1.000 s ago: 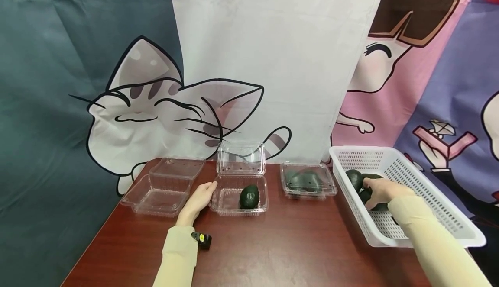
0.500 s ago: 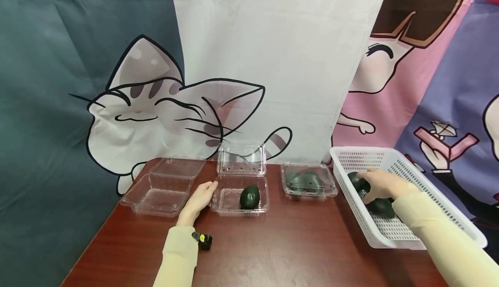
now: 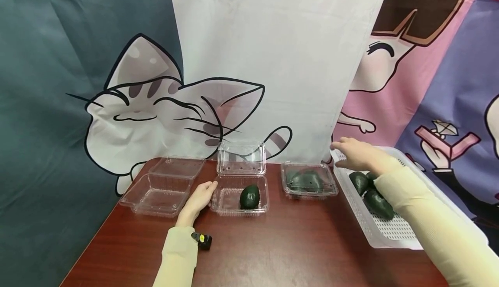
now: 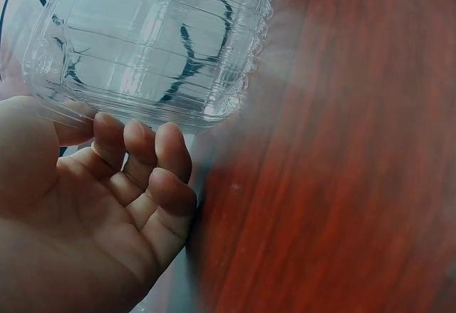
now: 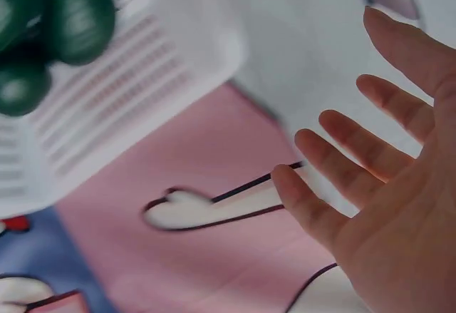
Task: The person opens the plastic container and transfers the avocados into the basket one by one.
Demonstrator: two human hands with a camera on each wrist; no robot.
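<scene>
My left hand pinches the left rim of a clear plastic clamshell box, thumb and curled fingertips at its edge in the left wrist view. The box's lid stands raised behind it. One dark green avocado lies in its right half. My right hand is over the far left corner of a white perforated basket. In the right wrist view its fingers are spread, and nothing is in the palm. Several avocados lie in the basket, partly hidden by the right forearm.
Left of my left hand sits another clear clamshell box with its lid folded back. A closed clamshell box with avocados inside stands between the middle box and the basket. A printed cloth hangs behind the brown table.
My right hand has risen from among the avocados in the basket, empty, and moved up and left to the far corner. The left hand has stayed at the middle box.
</scene>
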